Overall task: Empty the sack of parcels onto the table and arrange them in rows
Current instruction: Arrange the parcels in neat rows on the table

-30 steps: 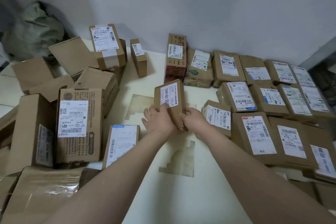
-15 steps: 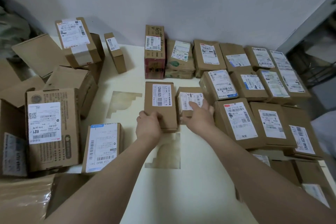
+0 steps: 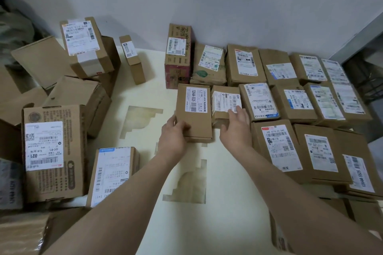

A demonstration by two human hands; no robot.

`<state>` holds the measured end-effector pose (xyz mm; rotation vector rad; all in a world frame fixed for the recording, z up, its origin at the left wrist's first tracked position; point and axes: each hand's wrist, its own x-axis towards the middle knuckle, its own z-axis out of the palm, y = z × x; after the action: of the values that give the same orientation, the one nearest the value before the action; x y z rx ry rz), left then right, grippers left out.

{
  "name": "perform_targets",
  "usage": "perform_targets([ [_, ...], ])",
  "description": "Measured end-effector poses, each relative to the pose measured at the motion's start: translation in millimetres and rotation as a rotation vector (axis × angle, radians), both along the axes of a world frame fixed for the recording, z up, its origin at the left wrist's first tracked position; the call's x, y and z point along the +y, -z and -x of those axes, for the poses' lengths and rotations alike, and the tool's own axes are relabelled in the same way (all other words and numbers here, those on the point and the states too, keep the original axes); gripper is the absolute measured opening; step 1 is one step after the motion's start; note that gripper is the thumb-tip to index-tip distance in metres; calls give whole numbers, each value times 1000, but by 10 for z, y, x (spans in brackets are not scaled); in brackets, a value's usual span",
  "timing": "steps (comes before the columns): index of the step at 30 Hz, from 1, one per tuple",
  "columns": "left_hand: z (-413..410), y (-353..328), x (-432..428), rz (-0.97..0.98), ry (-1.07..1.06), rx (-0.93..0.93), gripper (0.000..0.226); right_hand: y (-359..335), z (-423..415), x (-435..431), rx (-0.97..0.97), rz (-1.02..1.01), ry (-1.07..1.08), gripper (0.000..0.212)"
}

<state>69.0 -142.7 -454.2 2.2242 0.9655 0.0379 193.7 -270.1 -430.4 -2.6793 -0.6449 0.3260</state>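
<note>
A flat brown parcel (image 3: 193, 114) with a white label lies on the cream table (image 3: 230, 209), beside the left end of the middle row. My left hand (image 3: 173, 137) grips its near left corner, thumb on top. My right hand (image 3: 236, 128) rests with straight fingers on the small labelled parcel (image 3: 224, 100) just to its right. Rows of labelled brown parcels (image 3: 290, 101) fill the right side up to the wall. A loose pile of boxes (image 3: 53, 151) covers the left side. The green sack (image 3: 14, 29) lies crumpled at the far left.
A narrow box (image 3: 132, 58) stands alone near the wall, left of a tall red-bottomed box (image 3: 179, 56). A labelled box (image 3: 112, 174) lies near my left forearm. The grey wall (image 3: 207, 2) closes the back; the table's right edge drops beyond the rows.
The flat parcel, held tilted in both hands a second ago, now lies flat next to the small parcel. My right hand has moved off it onto the small parcel.
</note>
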Motion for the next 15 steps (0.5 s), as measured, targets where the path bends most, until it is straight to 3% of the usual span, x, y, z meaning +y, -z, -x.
perform_targets([
  [6,381,-180,35,-359,-141,142,57,-65,363,43,-259,-232,67,39],
  [8,626,-241,11,-406,-291,178,68,-77,571,81,-94,-251,-25,35],
  [11,984,-274,2,-327,-445,289,76,-53,936,142,267,-210,-125,31],
  [15,1240,-275,-22,-196,-437,421,71,7,1395,105,625,-65,-288,35],
])
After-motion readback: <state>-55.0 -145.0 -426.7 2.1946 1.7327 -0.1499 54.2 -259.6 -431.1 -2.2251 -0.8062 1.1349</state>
